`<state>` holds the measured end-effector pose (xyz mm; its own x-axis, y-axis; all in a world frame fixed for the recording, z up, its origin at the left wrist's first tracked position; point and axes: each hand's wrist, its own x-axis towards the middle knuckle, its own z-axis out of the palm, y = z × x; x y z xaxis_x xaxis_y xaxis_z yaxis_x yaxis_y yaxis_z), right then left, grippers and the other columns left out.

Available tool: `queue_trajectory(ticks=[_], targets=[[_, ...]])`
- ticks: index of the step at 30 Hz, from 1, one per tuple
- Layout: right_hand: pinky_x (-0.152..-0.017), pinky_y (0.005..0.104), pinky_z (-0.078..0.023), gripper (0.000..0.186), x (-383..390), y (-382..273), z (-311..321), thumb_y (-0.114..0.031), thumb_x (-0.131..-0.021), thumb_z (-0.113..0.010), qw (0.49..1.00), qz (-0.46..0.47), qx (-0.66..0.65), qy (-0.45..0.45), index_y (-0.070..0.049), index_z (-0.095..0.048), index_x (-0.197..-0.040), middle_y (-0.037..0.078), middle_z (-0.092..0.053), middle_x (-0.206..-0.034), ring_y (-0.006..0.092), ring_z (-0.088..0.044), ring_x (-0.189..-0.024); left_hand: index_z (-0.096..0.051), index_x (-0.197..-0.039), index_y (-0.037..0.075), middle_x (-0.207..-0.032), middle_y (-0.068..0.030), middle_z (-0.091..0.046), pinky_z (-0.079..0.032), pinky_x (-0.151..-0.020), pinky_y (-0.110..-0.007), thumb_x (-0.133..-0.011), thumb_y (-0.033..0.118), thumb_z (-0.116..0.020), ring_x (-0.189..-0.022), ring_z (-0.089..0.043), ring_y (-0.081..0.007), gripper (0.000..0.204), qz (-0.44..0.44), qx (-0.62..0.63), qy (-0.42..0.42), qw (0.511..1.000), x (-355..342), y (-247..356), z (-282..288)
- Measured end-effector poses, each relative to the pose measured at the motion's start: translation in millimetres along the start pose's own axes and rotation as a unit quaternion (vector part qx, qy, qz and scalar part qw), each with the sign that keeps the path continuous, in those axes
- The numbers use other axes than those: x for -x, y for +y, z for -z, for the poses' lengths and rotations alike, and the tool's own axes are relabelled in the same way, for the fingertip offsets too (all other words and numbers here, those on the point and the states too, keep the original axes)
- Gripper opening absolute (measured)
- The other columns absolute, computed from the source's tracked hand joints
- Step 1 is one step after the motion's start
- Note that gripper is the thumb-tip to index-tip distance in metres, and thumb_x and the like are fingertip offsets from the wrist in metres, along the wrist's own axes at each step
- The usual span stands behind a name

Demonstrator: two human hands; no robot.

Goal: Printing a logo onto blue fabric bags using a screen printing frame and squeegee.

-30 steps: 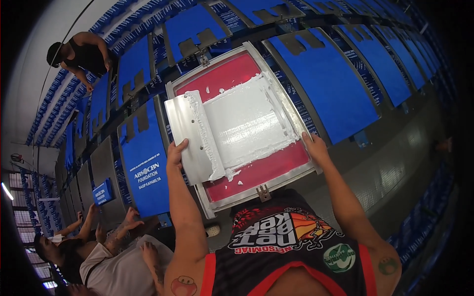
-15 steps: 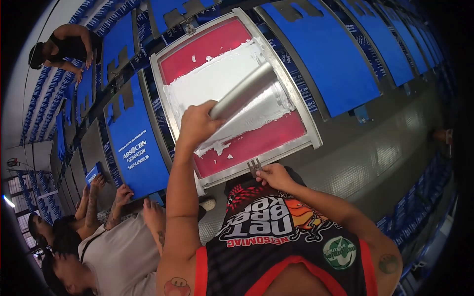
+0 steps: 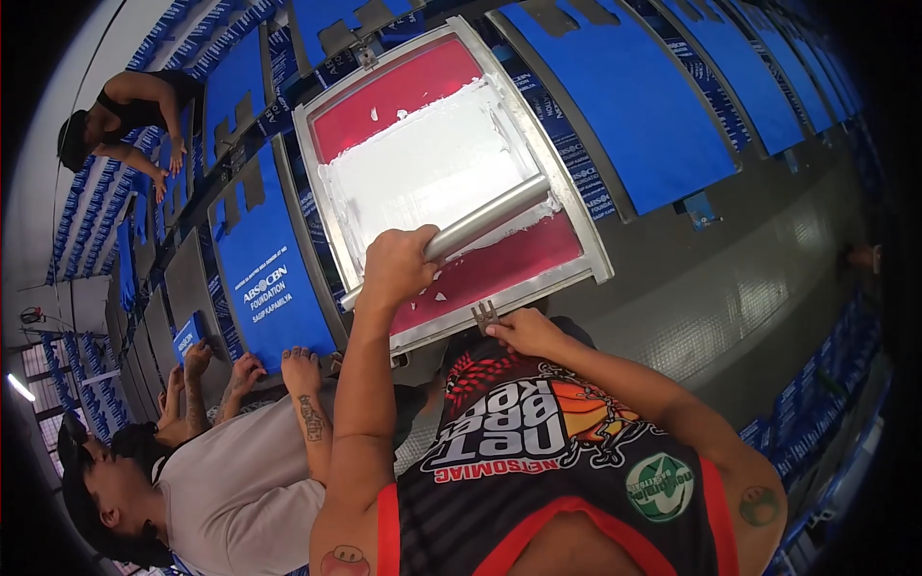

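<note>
A silk-screen frame (image 3: pixel 559 165) with silver metal edges lies in front of me, its mesh (image 3: pixel 504 274) dark pink at the far and near ends. Thick white ink (image 3: pixel 403 182) covers its middle, with ragged edges and small splashes. My left hand (image 3: pixel 401 267) is wrapped round a long silver squeegee (image 3: pixel 495 216) that slants across the near part of the ink. Its lower edge is partly hidden. My right hand (image 3: pixel 526 332) pinches a small forked metal bracket (image 3: pixel 485 315) at the frame's near edge.
Blue sheets with cut-out handles (image 3: pixel 615 106) lie on grey boards on both sides. A hinge clamp (image 3: pixel 366 58) holds the frame's far edge. A person in a light shirt (image 3: pixel 254 480) stands close on my left; another in black (image 3: pixel 134 106) leans over boards farther off.
My left hand has drawn the squeegee nearer to me across the ink. My right hand still holds the bracket. The person beside me on the left has shifted their arms.
</note>
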<state>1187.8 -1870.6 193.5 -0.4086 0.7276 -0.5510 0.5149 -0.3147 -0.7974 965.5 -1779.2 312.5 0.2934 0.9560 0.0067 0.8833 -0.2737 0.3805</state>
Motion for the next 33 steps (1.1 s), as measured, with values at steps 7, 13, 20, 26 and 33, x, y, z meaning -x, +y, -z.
queue_trajectory(ticks=[7, 13, 20, 26, 33], targets=[[-0.084, 0.0416, -0.047, 0.059, 23.1, -130.6, 94.0, -0.032, -0.063, -0.083, 0.891, 0.267, 0.328, 0.163, -0.009, -0.063, -0.114, 0.014, -0.064, -0.100, 0.0286, -0.061, -0.091, -0.066, -0.096, 0.015, -0.072, -0.0146, -0.065, -0.049, -0.065, -0.046, -0.066, 0.022, -0.075, -0.071, -0.064, -0.0351, 0.032, -0.004, -0.029, -0.038, 0.999, -0.6, -22.6, -32.7], [-0.074, 0.0401, -0.050, 0.029, -64.9, -120.1, 139.7, -0.014, -0.065, -0.075, 0.756, 0.236, 0.598, 0.123, -0.009, -0.062, -0.091, 0.010, -0.064, -0.087, 0.0287, -0.062, -0.089, -0.065, -0.090, 0.012, -0.077, -0.0133, -0.067, -0.047, -0.083, -0.049, -0.066, 0.022, -0.076, -0.075, -0.065, -0.0323, 0.028, 0.165, -0.061, -0.018, 0.984, 34.6, -43.0, -18.1], [-0.055, 0.0405, -0.052, 0.006, -130.0, -102.6, 144.8, -0.011, -0.078, -0.056, 0.746, 0.252, 0.561, 0.257, -0.008, -0.062, -0.076, 0.010, -0.064, -0.067, 0.0273, -0.066, -0.064, -0.065, -0.082, 0.007, -0.072, -0.0156, -0.064, -0.046, -0.088, -0.047, -0.064, 0.004, -0.063, -0.071, -0.062, -0.0339, 0.018, 0.114, -0.108, 0.179, 0.971, 13.4, -129.3, -65.1], [-0.067, 0.0433, -0.054, 0.021, -196.9, -191.8, 182.6, -0.020, -0.072, -0.066, 0.770, 0.158, 0.596, 0.166, -0.012, -0.066, -0.091, 0.012, -0.068, -0.081, 0.0292, -0.068, -0.076, -0.069, -0.090, 0.009, -0.082, -0.0158, -0.068, -0.050, -0.075, -0.042, -0.067, 0.025, -0.074, -0.080, -0.066, -0.0313, 0.029, 0.165, -0.122, 0.037, 0.978, -67.7, -159.8, 18.7], [-0.052, 0.0402, -0.051, 0.002, -103.8, -103.5, 146.1, -0.007, -0.066, -0.061, 0.768, 0.239, 0.545, 0.239, -0.008, -0.062, -0.068, 0.012, -0.062, -0.061, 0.0272, -0.064, -0.059, -0.071, -0.090, 0.014, -0.087, -0.0107, -0.069, -0.036, -0.096, -0.049, -0.060, 0.013, -0.072, -0.087, -0.065, -0.0256, 0.030, 0.165, -0.121, 0.081, 0.976, 25.2, -93.9, -46.6]])
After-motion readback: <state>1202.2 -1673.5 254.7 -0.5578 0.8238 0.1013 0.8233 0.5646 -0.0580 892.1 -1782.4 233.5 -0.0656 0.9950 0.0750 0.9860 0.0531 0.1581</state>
